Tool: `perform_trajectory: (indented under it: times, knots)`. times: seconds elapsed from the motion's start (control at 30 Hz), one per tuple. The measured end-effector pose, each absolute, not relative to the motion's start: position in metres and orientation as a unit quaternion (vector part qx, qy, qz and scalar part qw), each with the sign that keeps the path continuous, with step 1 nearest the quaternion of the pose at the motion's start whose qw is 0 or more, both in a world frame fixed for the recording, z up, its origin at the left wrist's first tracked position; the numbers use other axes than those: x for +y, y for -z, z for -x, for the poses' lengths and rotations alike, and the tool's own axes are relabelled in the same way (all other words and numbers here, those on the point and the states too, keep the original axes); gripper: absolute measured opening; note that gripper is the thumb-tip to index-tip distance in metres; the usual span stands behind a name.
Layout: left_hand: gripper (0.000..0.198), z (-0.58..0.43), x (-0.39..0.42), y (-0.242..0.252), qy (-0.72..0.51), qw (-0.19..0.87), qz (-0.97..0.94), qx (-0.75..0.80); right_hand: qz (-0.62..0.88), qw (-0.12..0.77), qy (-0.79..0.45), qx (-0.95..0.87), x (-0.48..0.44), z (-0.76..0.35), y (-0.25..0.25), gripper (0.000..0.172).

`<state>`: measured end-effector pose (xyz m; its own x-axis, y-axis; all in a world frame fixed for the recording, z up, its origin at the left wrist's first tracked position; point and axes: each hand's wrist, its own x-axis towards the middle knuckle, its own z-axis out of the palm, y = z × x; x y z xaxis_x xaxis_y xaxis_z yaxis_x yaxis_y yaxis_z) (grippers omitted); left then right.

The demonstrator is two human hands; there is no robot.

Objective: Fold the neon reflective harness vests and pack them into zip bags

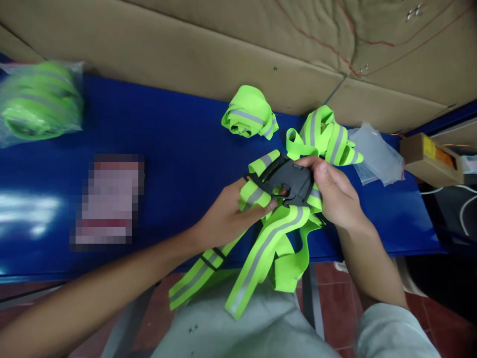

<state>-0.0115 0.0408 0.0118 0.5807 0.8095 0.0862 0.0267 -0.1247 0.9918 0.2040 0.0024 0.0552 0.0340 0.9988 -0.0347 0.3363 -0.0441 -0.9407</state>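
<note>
My left hand is closed on a neon-green strap with a grey reflective stripe, right where it meets a black plastic buckle. My right hand grips the buckle's other side, thumb on top. The strap's loose ends hang off the blue table's front edge toward my lap. More of the same belt lies bunched behind the buckle.
A rolled green reflective belt lies at the table's back. A clear bag of green belts sits far left. Empty clear bags and a small cardboard box are at the right. Cardboard sheets line the back. A blurred-out patch lies on the table.
</note>
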Motion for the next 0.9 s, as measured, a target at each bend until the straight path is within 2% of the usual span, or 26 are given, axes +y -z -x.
perform_trajectory:
  times: [0.1,0.47,0.67,0.9]
  knots:
    - [0.035,0.011,0.04,-0.008,-0.333,0.59,-0.663,0.318,0.598,0.401,-0.405,-0.563,0.002,-0.202,-0.056,0.056]
    - [0.019,0.011,0.041,-0.009,-0.34,0.598,-0.656,0.311,0.602,0.41,-0.331,-0.6,-0.004,-0.198,-0.058,0.048]
    - [0.027,0.011,0.041,-0.008,-0.333,0.595,-0.657,0.322,0.604,0.411,-0.3,-0.614,-0.003,-0.198,-0.057,0.049]
    - [0.026,0.011,0.042,-0.01,-0.322,0.593,-0.654,0.343,0.579,0.448,-0.307,-0.608,0.004,-0.202,-0.043,0.043]
